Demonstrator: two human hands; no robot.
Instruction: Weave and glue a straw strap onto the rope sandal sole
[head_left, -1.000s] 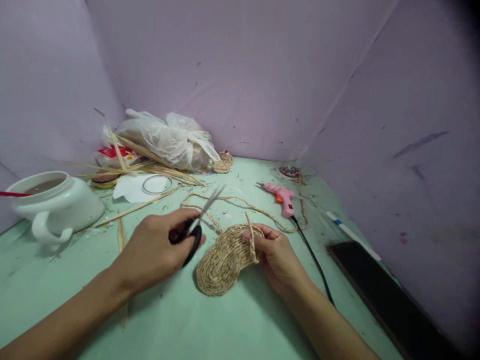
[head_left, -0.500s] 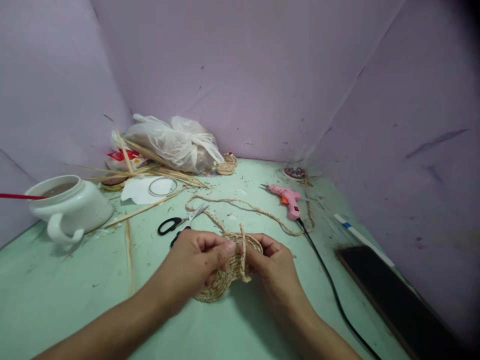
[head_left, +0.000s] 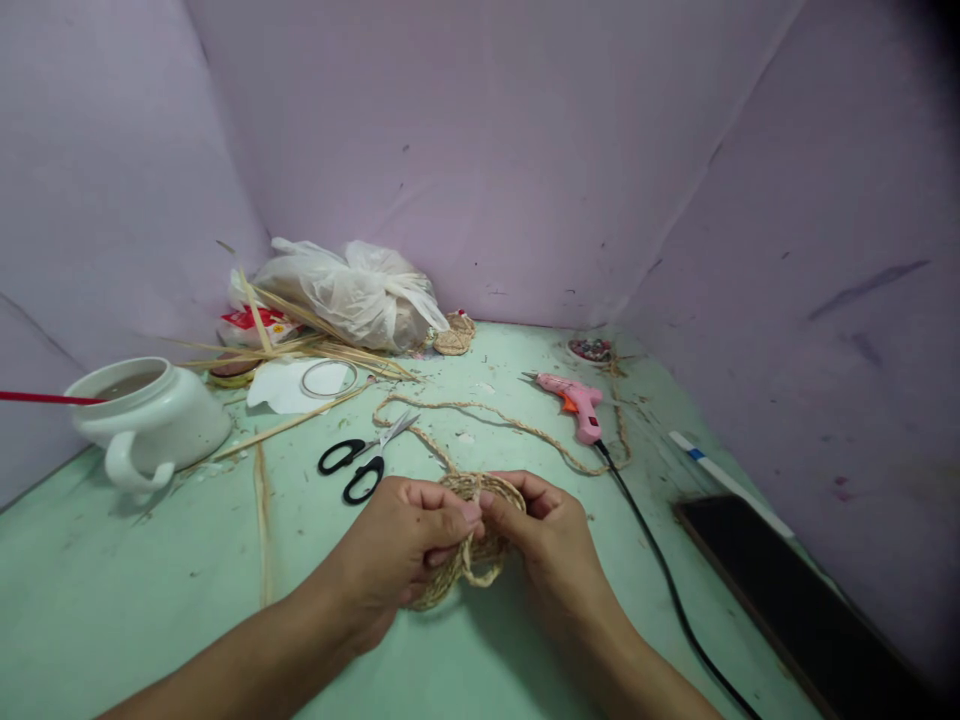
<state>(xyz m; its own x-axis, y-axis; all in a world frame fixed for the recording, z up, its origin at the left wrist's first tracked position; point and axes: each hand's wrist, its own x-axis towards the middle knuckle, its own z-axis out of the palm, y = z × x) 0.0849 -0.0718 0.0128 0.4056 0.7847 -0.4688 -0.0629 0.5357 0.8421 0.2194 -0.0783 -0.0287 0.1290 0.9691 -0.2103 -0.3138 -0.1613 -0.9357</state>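
Though partly hidden, woven piece (head_left: pixel 490 547) seemingly in right hand (head_left: pixel 551 535).

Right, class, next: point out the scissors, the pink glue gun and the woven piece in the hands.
Scissors (head_left: pixel 390 432): head view, blades near the pivot.
Pink glue gun (head_left: pixel 583 395): head view, middle of its body.
Woven piece (head_left: pixel 442 582): head view, its lower left part.

Scissors (head_left: pixel 384 437) now on table (head_left: pixel 187 620), braid end (head_left: pixel 482 581) in a loop
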